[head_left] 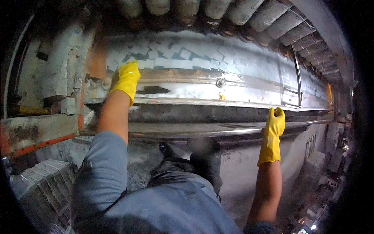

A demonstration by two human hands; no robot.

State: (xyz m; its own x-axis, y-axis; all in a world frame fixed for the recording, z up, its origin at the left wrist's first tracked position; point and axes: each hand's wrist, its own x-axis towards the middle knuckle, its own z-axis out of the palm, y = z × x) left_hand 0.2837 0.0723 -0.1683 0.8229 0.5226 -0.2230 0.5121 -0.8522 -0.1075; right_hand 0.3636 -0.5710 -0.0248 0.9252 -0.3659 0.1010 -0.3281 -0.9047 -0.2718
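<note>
Both of my hands wear yellow rubber gloves. My left hand [127,78] reaches over a long metal trough to the left end of a row of pale flat square pieces [170,62]; its fingertips touch or nearly touch them, and the back of the glove hides what they do. Farther right, my right hand [273,130] is at the front lip of the metal ledge [202,102], its fingers curled and the thumb close to them. Whether it grips the lip or something small does not show. More square pieces lie scattered behind the row, some overlapping.
Thick grey rollers [216,9] line the back. A thin upright metal rod [297,76] stands at the right of the trough. A lower metal rail [218,130] runs in front of my legs. Stacked grey blocks [48,187] stand at lower left, near an orange-edged frame [44,145].
</note>
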